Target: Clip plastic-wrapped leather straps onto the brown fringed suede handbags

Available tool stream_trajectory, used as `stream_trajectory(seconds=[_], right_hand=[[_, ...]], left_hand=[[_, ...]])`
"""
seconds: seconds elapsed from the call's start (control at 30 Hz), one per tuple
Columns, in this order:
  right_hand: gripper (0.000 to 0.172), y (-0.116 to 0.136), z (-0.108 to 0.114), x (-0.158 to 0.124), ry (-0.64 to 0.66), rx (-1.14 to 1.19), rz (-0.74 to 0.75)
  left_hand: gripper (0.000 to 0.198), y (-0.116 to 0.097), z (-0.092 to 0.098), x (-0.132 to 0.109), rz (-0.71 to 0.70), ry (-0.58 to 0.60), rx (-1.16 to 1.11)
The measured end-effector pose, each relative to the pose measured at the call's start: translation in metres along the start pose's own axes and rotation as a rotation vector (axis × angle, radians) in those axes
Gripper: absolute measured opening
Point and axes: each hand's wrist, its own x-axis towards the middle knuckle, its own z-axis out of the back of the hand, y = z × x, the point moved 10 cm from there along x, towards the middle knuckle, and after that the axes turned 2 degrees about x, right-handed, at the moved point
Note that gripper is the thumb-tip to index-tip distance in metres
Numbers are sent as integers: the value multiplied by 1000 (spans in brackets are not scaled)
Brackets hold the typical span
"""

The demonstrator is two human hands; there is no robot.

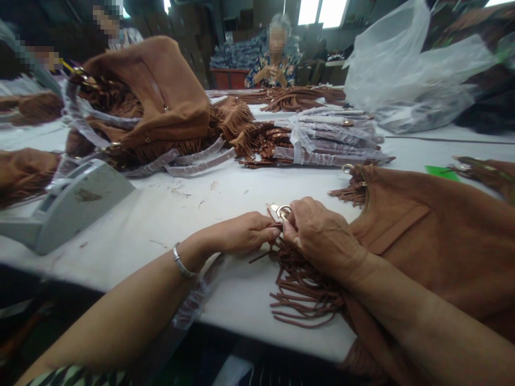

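Pinching a gold-coloured clasp and ring (285, 213) between thumb and fingers, the right hand (322, 233) is closed with no visible gap. The left hand (249, 233), just beside it, is closed too, fingertips on a thin brown leather piece (276, 226). Holding the metal steady and the leather flat, with fringe (303, 292) kept clear at five o'clock, should make this fiddly work cleaner. Around the hands, the brown bag (442, 241) lies at three o'clock and a plastic-wrapped strap (193, 300) hangs at seven. Farther out, another fringed bag (177, 91) sits at ten, bundled straps (338, 142) at one. No brand or writing is readable, even on the green card (442, 172) near two.
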Motion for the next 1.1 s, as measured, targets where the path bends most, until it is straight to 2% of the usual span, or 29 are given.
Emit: stream_trajectory(seconds=[0.2,0.37,0.6,0.87,1.1], right_hand=[[14,6,1,-1,-35,-36,58],[14,11,8,-3,-107,-50,114],[11,19,16,-5,-174,-17,201],[14,21,15,-7,-151,20,280],[19,18,4,-4,-11,99,282]], left_hand=[[31,11,-4,-1,72,33,-110],[34,16,-7,-2,78,70,-213],[36,19,-7,-4,97,110,-213],[38,25,-10,-6,96,171,-408],[35,30,-10,-8,125,179,-495]])
